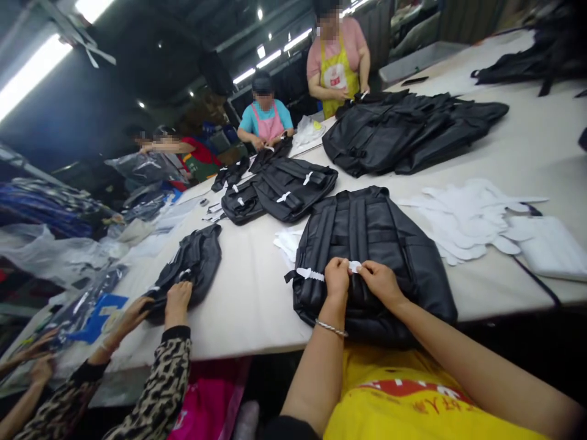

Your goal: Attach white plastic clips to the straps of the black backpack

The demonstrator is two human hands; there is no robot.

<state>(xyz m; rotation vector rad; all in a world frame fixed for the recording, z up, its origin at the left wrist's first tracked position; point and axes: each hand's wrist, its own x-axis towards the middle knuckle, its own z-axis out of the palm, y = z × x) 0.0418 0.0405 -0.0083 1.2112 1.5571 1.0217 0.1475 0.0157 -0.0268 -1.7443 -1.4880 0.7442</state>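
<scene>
A black backpack (380,226) lies flat before me, its shoulder straps facing up. On the lower end of one strap, my left hand (338,276) pinches a small white wrap strip (354,266). My right hand (380,282) grips the same strip from the other side, fingers closed. A second white strip (310,274) is wrapped around the lower end of the other strap, left of my left hand. Loose white strips (463,217) lie in a pile to the right of the backpack, and a few more (290,243) show at its left edge.
A white stack (553,244) sits at the right. More black backpacks (293,186) lie across the pale table (257,281). At left, a co-worker's hands (178,299) handle a dark bag (197,263). Two people stand working across the table; others are at far left, near clear plastic.
</scene>
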